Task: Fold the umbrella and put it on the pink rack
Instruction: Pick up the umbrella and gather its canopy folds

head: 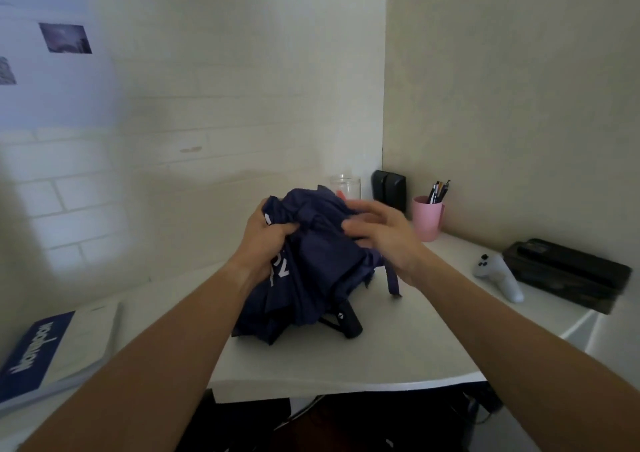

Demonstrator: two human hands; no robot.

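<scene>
A collapsed navy umbrella with white lettering stands bunched above the white desk, its black handle resting near the desk surface. My left hand grips the crumpled canopy on its left side. My right hand is blurred and presses against the fabric on the right, fingers spread over the folds. A navy closing strap hangs loose below my right hand. No pink rack shows in this view.
A pink cup with pens, a clear jar and a black device stand at the back. A white controller and a black case lie right. A blue-and-white booklet lies left.
</scene>
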